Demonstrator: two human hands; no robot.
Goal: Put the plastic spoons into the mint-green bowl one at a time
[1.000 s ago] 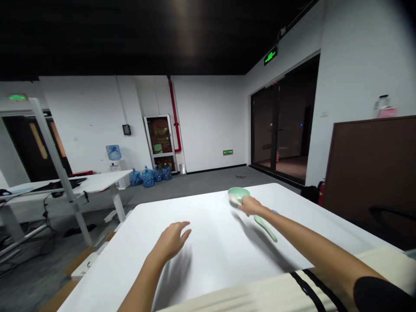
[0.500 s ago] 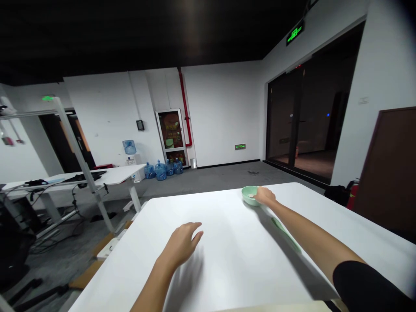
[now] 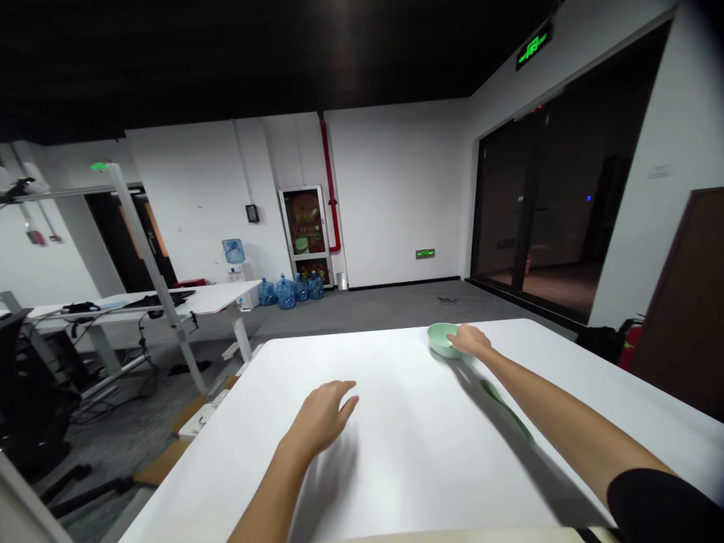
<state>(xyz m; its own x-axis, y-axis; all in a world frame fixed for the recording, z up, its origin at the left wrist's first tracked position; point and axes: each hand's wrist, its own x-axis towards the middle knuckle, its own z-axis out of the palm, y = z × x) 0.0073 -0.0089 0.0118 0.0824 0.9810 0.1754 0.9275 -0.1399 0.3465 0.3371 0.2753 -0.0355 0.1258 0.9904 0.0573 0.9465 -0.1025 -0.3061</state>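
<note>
Left hand (image 3: 323, 413) open, fingers spread, empty, low over table (image 3: 396, 460) left of centre; contact unclear. Green bowl (image 3: 440, 339) sat near far edge, right of centre. Right hand (image 3: 472, 341) lay on bowl's right rim, fingers curled over it; couldn't tell if pinch was closed. Judgement: rim hold wanted thumb opposing fingers and bowl kept level. Green spoon (image 3: 506, 411) lay toward right edge, beside forearm, untouched.

I see bare bench (image 3: 396, 467) all round my left hand (image 3: 325, 415), and the stretch between both hands is open too. My right hand (image 3: 470, 341) sits against the bowl (image 3: 441, 339) near the far edge. The spoon (image 3: 503, 407) lies just beside that forearm, in the way of a low path back.
</note>
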